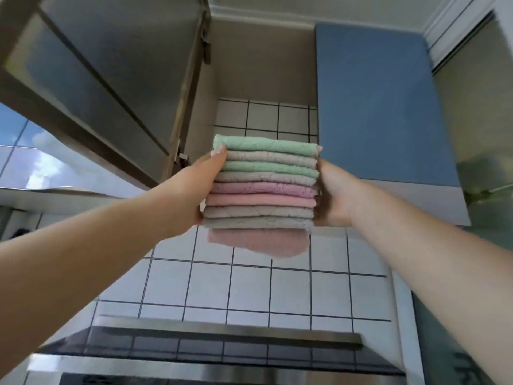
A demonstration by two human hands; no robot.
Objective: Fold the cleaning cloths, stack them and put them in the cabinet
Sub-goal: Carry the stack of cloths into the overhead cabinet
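A stack of folded cleaning cloths [262, 190] in green, grey and pink is held up in the air at the middle of the view. My left hand [194, 190] grips its left side, thumb on the top green cloth. My right hand [331, 195] grips the right side. The lowest pink cloth sags below the stack. Just behind and above the stack is the wall cabinet [263, 65], whose beige inside is seen from below. Its frosted-glass door [91, 79] is swung open and up to the left.
A blue cabinet door [383, 107] stands shut to the right of the opening. White tiles with dark grout [249, 287] cover the wall below. A steel extractor hood [208, 354] juts out at the bottom. More glass-fronted units [477, 120] are at far right.
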